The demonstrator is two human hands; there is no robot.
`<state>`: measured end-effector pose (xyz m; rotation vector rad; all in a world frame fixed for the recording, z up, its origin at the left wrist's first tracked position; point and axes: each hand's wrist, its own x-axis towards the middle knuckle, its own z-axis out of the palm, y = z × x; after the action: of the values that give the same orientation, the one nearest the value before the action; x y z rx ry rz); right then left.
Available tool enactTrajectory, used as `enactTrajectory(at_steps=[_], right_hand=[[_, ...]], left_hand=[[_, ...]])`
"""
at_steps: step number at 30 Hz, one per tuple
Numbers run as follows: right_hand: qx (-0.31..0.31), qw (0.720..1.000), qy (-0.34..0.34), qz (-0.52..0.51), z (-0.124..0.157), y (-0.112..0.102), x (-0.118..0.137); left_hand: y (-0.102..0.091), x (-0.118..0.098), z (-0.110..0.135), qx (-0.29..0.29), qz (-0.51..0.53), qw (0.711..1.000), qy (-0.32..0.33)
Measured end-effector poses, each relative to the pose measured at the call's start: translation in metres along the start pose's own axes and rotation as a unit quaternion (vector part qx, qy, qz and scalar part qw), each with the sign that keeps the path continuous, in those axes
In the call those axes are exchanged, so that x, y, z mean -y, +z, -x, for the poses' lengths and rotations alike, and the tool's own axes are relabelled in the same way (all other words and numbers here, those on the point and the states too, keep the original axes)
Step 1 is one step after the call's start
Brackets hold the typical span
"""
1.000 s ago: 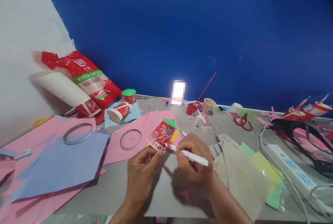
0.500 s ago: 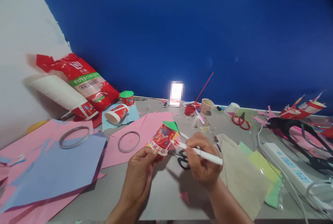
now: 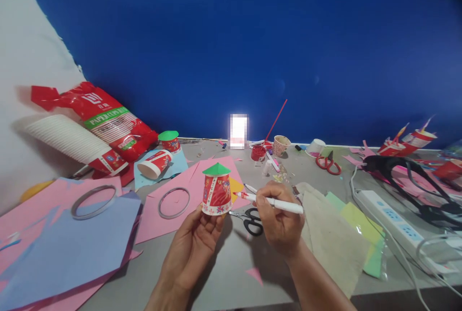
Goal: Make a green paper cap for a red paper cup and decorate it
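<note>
Before a blue wall (image 3: 216, 51), a grey table (image 3: 231, 284) bears a red bag (image 3: 106, 109) reading "PAPER CUPS" at left, and above the table the half-curled left hand (image 3: 197, 241) grips a cup (image 3: 217, 194) by its base while the right hand (image 3: 283, 222) pinches a pen (image 3: 288, 205) beside it.

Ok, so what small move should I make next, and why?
I'd probably bring the marker in your right hand in to the cup: its red tip points at the cup's side, apparently just short of it, while your left hand holds the cup at its lower end, green cone on top.
</note>
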<state>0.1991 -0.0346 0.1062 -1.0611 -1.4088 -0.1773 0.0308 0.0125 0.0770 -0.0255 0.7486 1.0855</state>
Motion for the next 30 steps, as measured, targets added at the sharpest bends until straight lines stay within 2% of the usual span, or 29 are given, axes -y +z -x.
enactTrajectory(at_steps=[9,13,26,30], right_hand=[[0.055,0.997,-0.046,-0.026,-0.0049,-0.0003,0.0045],[0.051,0.996,-0.065,-0.031,-0.0043,0.002,0.0044],[0.064,0.996,-0.054,-0.022,-0.0027,0.0031,0.0037],[0.047,0.997,-0.053,-0.017,-0.0017,0.0039,0.0026]], left_hand=[[0.0018,-0.002,0.0047,0.019,-0.002,1.0,-0.021],[0.0007,-0.0022,0.0047,0.027,-0.001,1.0,-0.016],[-0.0028,-0.002,0.0,0.014,-0.027,0.999,-0.013],[-0.002,-0.0019,0.0015,0.014,-0.032,0.999,-0.01]])
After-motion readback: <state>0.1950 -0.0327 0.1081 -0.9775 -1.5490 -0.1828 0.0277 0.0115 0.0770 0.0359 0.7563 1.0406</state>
